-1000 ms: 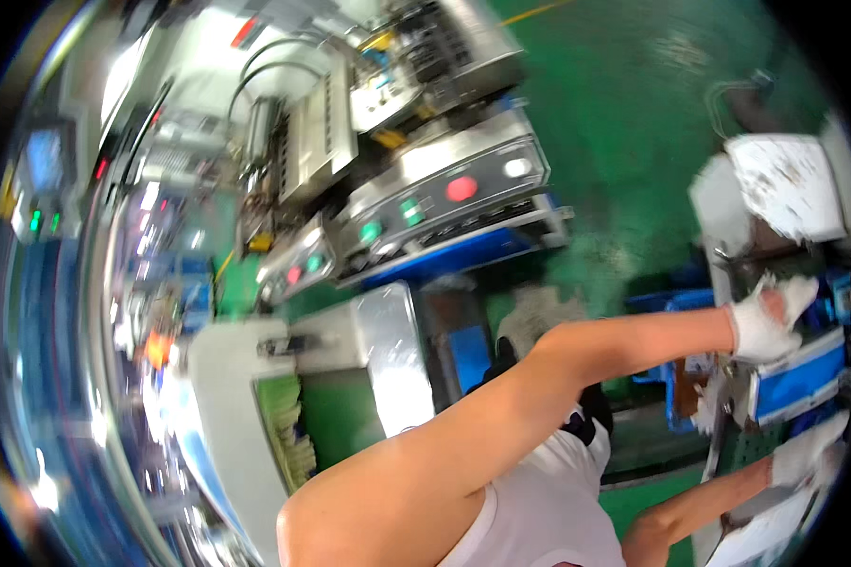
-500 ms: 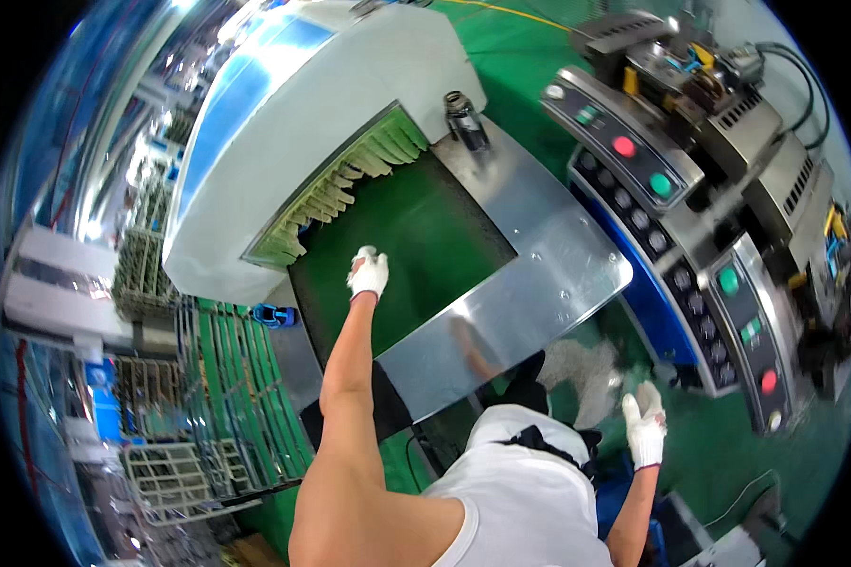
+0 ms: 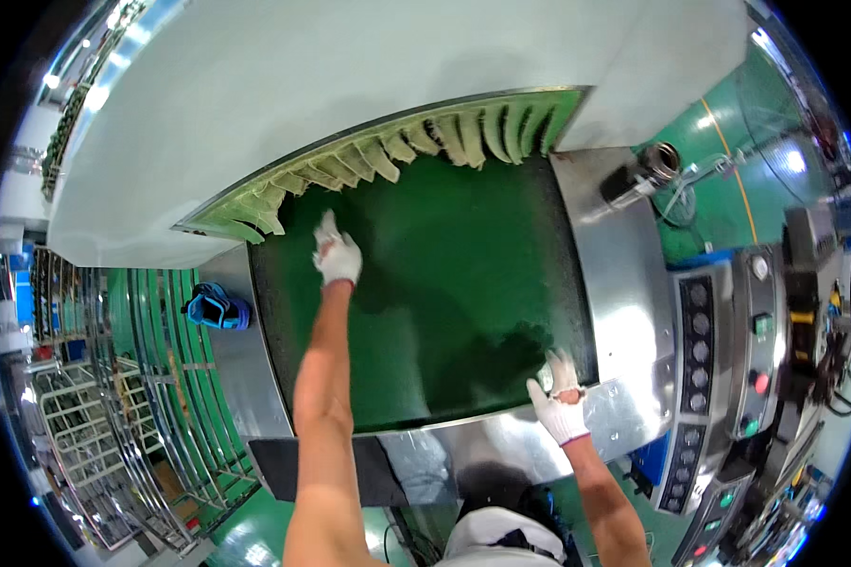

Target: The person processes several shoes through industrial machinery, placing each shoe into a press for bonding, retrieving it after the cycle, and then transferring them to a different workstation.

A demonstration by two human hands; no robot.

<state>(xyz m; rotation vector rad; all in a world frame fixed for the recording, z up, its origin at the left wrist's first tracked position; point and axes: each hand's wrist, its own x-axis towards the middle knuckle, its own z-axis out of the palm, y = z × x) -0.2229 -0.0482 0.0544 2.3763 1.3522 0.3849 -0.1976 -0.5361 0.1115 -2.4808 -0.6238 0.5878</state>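
A: In the head view, green floor [image 3: 690, 123] is shown at upper right; the centre of the picture is filled by a green belt [image 3: 454, 283], bordered by a metal table [image 3: 600, 208] and backed along the top by a pale housing [image 3: 397, 66]. What could go wrong?

B: The left hand [image 3: 337, 259], left of centre, could be snagged by the strip curtain [image 3: 463, 137] at upper centre if pushed farther up. Were the belt running, it could also be drawn under the housing; whether it is running cannot be told. The dark cylinder [image 3: 638, 177] at upper right could be knocked off the table by a wide sweep of the right hand [image 3: 560, 404], lower right.

A: How does the belt lie relative to the hands?

B: Its left part is seen beneath the left hand, which is placed just short of the strip curtain; the fingers are blurred but extended, with nothing seen gripped. Its lower right corner is overlapped by the right hand, fingers spread, nothing held. Whether the belt is touched by either cannot be told.
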